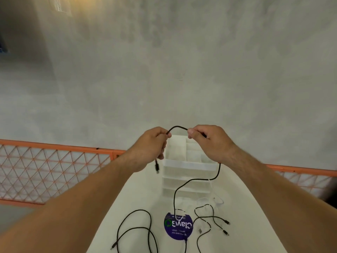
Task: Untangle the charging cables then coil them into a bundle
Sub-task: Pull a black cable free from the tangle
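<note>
I hold a black charging cable (177, 127) up above the white table (138, 196). My left hand (153, 143) pinches it near one end, whose plug hangs below that hand. My right hand (207, 141) pinches it a short way along, so a small arch spans between both hands. From my right hand the cable drops and trails down to the table. A second black cable (135, 230) lies in loose loops at the lower left. A tangle of black and white cables (211, 219) lies at the lower right.
A white plastic drawer organiser (186, 172) stands on the table behind my hands. A round purple sticker (178, 226) marks the table between the cables. An orange mesh railing (54, 167) runs behind the table, with a grey concrete floor beyond.
</note>
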